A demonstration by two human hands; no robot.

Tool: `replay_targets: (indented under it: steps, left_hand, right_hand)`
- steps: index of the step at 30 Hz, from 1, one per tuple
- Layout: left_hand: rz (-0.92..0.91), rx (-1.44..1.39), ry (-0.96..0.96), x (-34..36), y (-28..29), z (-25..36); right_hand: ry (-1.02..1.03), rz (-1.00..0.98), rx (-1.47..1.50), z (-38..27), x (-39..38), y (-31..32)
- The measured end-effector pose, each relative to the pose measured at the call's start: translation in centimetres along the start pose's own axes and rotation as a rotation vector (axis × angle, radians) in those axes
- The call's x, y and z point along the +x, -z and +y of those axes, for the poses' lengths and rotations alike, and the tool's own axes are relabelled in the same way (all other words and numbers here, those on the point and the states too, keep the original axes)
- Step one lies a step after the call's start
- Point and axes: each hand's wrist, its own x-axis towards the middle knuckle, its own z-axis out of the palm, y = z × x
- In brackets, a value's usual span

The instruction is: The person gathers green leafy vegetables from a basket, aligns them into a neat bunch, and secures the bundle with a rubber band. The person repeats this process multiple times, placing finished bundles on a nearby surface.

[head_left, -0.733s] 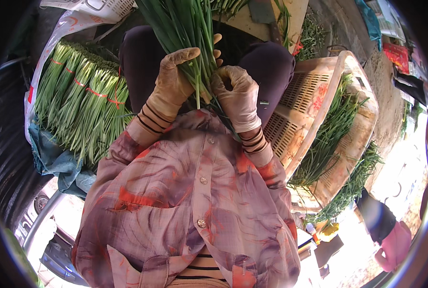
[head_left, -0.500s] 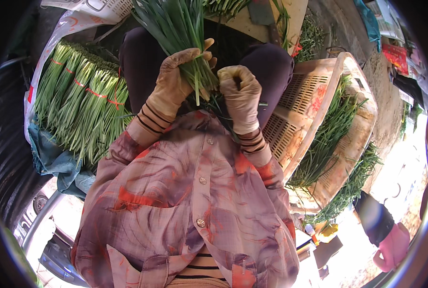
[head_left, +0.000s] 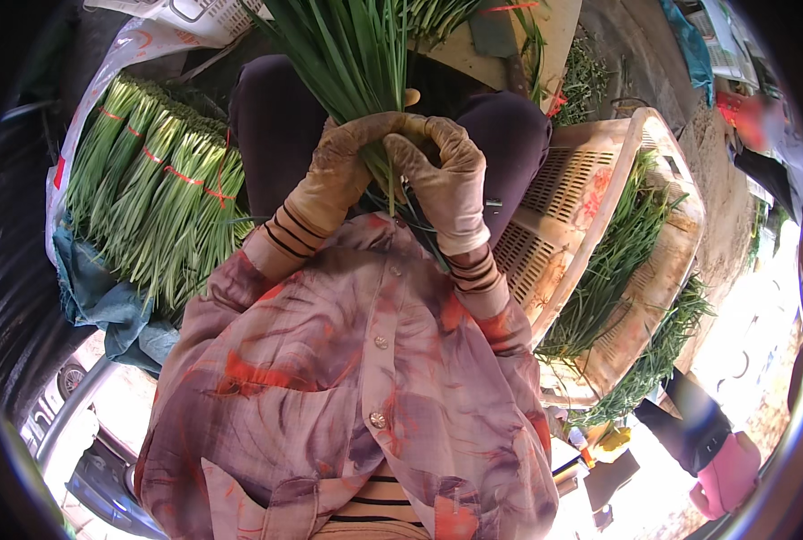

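In my gloved left hand is a loose bunch of long green leafy stems, held upright over my lap with the fingers wrapped round it. My gloved right hand is curled against the lower end of the bunch, its fingertips meeting my left hand's fingers at the stems; exactly what those fingertips pinch is partly hidden. At the left lie several tied green bundles with red bands, on a pale printed sheet.
A slatted plastic crate of loose greens stands right, with more greens beside it. Beyond my knees are a board with bundles and a dark-bladed cleaver. A person in pink and black shows lower right. A blue cloth lies left.
My right hand has come back in against the bunch and my left hand's fingers, after pulling slightly away. The person at the lower right has shifted a little.
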Motion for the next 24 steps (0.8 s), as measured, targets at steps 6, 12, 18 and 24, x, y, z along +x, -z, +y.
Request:
replay_targets:
  steps: [6, 12, 18, 24]
  left_hand:
    - [0.192, 0.007, 0.100, 0.5, 0.6, 0.9]
    - [0.180, 0.044, 0.132, 0.4, 0.4, 1.8]
    - [0.218, 0.244, 0.005, 0.0, -1.2, 1.6]
    - [0.226, 0.335, 0.020, 0.1, -0.2, 1.3]
  right_hand:
    - [-0.034, -0.200, 0.843, -2.1, -1.8, 2.7]
    - [-0.170, -0.164, -0.045, -4.3, -1.5, 4.7]
    - [0.049, -0.207, -0.406, 2.7, -1.4, -1.2]
    - [0.146, -0.369, -0.664, 4.7, -2.6, -1.9]
